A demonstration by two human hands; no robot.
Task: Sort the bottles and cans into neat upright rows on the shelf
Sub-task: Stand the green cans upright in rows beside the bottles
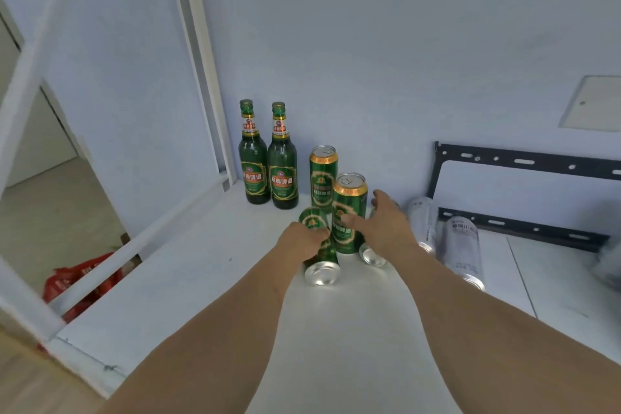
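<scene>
Gripping a tilted green can (319, 245), left hand (300, 240); right hand (386, 222) spread open.

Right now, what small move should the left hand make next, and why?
Probably tip the lying green can upright. The left hand already grips it, and it lies on its side on the shelf, beside an upright green can.
</scene>
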